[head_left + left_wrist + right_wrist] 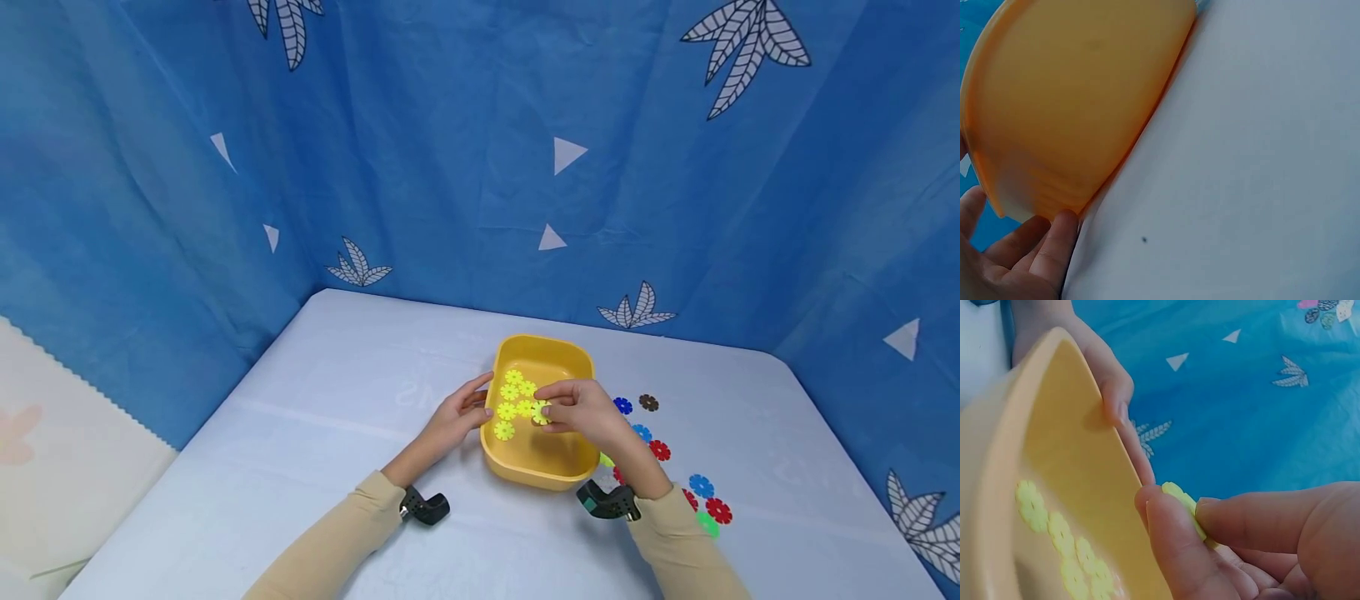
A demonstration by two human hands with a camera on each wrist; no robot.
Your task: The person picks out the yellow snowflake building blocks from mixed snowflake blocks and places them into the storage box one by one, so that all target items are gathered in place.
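A yellow plastic basin point(536, 477) stands on the table, with several yellow-green snowflake discs point(507, 411) lying along the left of its floor. My left hand point(453, 417) grips its left side. The thumb laps over the rim, while in the left wrist view the fingers point(1057, 247) lie against the outer wall. Over the basin, my right hand point(588, 412) pinches one yellow-green snowflake disc point(1179, 503) between thumb and fingertips. The right wrist view shows this disc nearly edge-on, beside the rim.
To the right of the basin, loose snowflake discs are scattered: dark blue point(622, 406), brown point(648, 402), light blue point(701, 486), red point(718, 511) and green point(707, 523). My right forearm hides part of them. A blue patterned curtain point(480, 167) hangs behind the white table point(360, 358).
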